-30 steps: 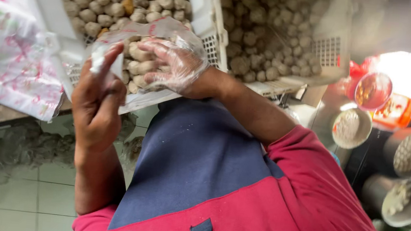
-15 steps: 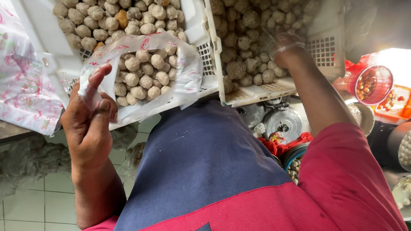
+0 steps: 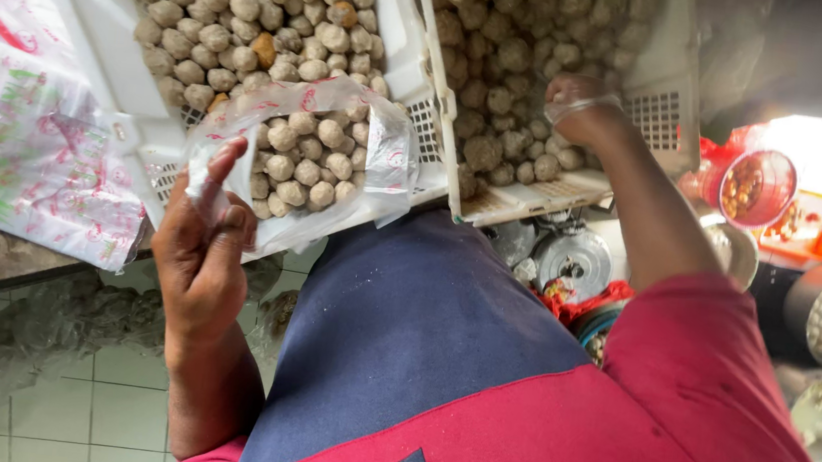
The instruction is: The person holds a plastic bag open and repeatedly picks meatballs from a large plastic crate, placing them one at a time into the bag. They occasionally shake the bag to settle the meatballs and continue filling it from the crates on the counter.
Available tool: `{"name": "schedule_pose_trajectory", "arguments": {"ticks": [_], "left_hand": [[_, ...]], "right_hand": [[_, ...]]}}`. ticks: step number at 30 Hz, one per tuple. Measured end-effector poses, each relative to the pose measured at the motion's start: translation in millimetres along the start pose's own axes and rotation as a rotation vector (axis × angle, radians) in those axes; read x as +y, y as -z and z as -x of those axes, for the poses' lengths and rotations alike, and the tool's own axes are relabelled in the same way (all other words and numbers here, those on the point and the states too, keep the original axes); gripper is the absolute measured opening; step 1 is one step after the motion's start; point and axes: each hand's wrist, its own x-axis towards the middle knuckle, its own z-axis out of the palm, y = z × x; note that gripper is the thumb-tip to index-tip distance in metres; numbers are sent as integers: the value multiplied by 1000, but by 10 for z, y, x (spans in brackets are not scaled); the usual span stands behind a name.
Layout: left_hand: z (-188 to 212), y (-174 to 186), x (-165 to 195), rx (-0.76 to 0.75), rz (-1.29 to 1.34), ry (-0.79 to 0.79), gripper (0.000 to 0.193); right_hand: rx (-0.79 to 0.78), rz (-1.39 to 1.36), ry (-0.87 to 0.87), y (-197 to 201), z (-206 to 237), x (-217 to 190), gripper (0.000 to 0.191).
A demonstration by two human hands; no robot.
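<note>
Hands, two, bare arms, seen from above; left hand (image 3: 201,241) pinches the rim of a clear plastic bag (image 3: 323,157) half filled with pale meatballs (image 3: 302,165), held over the near edge of the left white crate (image 3: 99,30), as half a second ago; right hand (image 3: 574,101), in a thin clear glove, fingers curled down among the meatballs of the right white crate (image 3: 668,115), grip hidden, cannot tell; it lies slightly deeper than before; printed plastic sheet (image 3: 28,144) at far left; red bowl (image 3: 757,189) beyond.
</note>
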Motion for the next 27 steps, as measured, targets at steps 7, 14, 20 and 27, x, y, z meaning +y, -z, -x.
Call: {"name": "schedule_pose_trajectory", "arguments": {"ticks": [7, 14, 20, 27], "left_hand": [[-19, -51, -23, -7, -22, -5, 48], [22, -15, -47, 19, 32, 11, 49], [102, 40, -92, 44, 17, 0, 48], [55, 30, -80, 29, 2, 8, 46]], "right_hand": [[-372, -1164, 763, 239, 503, -1559, 27], [470, -539, 973, 157, 400, -1790, 27], [-1, -212, -133, 357, 65, -343, 39], [-159, 519, 172, -139, -198, -71, 46]]}}
